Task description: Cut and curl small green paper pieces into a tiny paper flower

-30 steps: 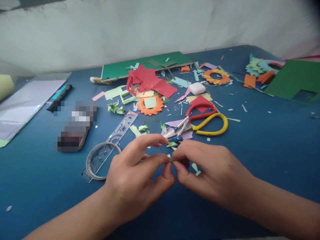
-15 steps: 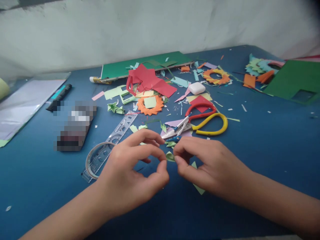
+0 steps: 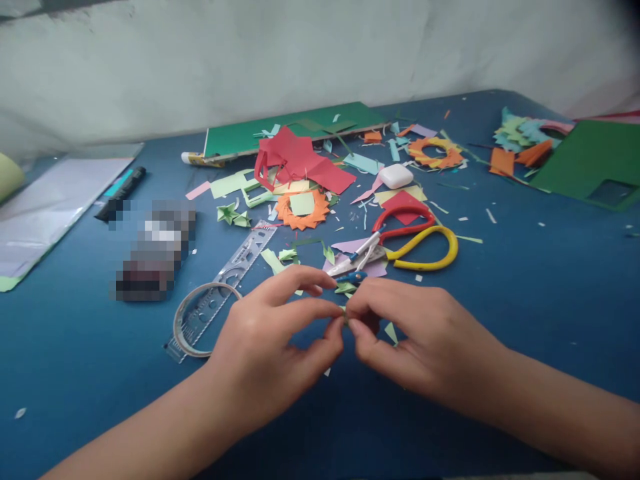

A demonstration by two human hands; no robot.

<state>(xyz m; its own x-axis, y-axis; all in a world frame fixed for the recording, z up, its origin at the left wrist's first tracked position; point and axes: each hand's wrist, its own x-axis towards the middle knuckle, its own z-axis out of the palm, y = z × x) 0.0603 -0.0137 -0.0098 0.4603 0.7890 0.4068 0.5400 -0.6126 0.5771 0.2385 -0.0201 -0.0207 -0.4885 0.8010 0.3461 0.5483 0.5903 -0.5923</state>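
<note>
Between the fingertips of both hands is a small folded piece of light green paper, mostly hidden by the fingers. My left hand pinches its left side with thumb and forefinger. From the other side my right hand grips it the same way, its fingers curled in. Just beyond the hands lie scissors with one red and one yellow handle, blades toward the left. A blue-and-white compass rests across the blades. Other folded green paper bits lie close past the fingertips.
A clear ruler and a roll of tape lie left of my hands, near a blurred-out object. Farther back are red paper, orange paper rings, a white case, a green board and many scraps.
My left hand has moved right and its thumb and forefinger now close on the green paper, which only the right hand held before. The right hand has hardly moved.
</note>
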